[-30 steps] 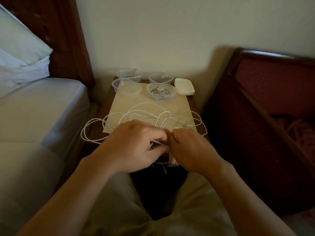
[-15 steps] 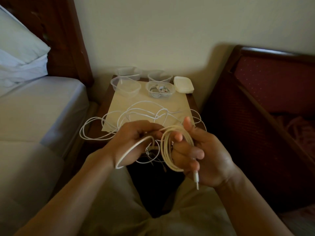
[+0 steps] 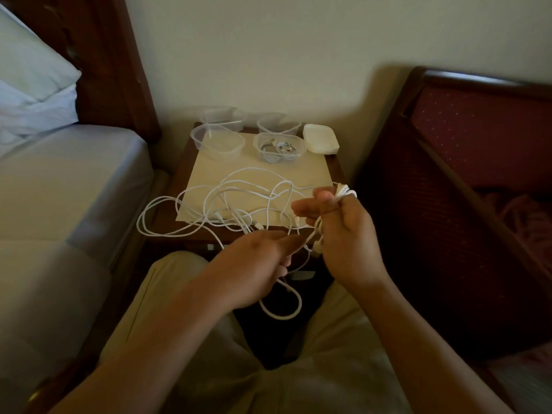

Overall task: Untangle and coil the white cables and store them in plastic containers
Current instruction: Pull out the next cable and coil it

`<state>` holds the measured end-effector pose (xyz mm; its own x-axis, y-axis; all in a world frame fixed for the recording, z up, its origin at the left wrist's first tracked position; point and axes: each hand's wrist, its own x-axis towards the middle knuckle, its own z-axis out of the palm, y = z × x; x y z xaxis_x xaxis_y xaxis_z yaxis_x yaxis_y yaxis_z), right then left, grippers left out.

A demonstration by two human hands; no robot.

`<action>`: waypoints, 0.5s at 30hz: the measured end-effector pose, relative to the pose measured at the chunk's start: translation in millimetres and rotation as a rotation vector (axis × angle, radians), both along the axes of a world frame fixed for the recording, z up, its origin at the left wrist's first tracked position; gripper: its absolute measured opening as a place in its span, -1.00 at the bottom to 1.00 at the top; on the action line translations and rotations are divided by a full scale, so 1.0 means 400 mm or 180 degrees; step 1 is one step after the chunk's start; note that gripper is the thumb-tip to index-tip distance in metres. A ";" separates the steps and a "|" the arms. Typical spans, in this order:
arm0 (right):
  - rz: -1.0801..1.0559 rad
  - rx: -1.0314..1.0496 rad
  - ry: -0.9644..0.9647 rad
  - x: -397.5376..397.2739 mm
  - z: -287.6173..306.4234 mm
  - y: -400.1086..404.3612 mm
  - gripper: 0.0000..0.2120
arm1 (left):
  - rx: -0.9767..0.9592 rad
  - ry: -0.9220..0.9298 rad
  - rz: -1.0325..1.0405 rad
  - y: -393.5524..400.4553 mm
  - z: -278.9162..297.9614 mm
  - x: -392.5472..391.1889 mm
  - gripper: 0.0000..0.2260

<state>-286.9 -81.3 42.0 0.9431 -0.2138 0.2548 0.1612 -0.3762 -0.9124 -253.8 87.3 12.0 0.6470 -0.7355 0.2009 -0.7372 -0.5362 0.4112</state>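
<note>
- Head view: right hand point(image 3: 343, 231) raised, fingers curled around a coiled white cable point(image 3: 346, 192).
- Left hand point(image 3: 257, 264) pinches that cable's loose end.
- Tangled cables point(image 3: 239, 201) lie on the tabletop point(image 3: 334, 168), before the plastic containers point(image 3: 218, 141).

left hand point(image 3: 257, 264) curled, right hand point(image 3: 343, 225) raised, gripping

The left hand point(image 3: 257, 261) covers the section of cable point(image 3: 280, 306) passing through its grip; finger placement on the cable cannot be determined. The right hand point(image 3: 343, 234) hides most of the coil point(image 3: 346, 191) wound around its fingers. At 12 o'clock, the contents of the rear containers point(image 3: 222, 116) are too faint to identify. The pillow point(image 3: 30, 82) at 10 o'clock is cut off by the frame edge.
</note>
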 end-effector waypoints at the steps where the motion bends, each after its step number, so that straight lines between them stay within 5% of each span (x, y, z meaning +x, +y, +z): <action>1: -0.0058 -0.0572 0.0027 0.003 -0.010 -0.001 -0.78 | -0.0037 -0.0079 -0.0022 -0.001 0.000 0.000 -0.56; 4: 0.0108 -0.2393 0.0589 0.009 -0.033 0.004 -0.73 | 0.0135 -0.0307 -0.0067 0.002 0.005 0.008 -0.80; 8: -0.0278 -0.2375 0.1018 0.029 -0.055 0.009 -0.63 | 0.0167 0.0419 -0.0119 0.009 -0.004 0.013 -0.75; 10: -0.0528 -0.0937 0.1405 0.053 -0.051 -0.001 -0.76 | 0.0227 0.0830 -0.0159 0.002 -0.010 0.006 -0.67; 13: -0.0893 0.2552 0.1662 0.083 -0.026 -0.040 -0.78 | 0.0279 0.1117 -0.0183 -0.003 -0.019 0.001 -0.62; 15: -0.1020 0.3817 0.1454 0.093 -0.018 -0.070 -0.79 | 0.0309 0.1147 -0.0234 -0.001 -0.024 0.001 -0.64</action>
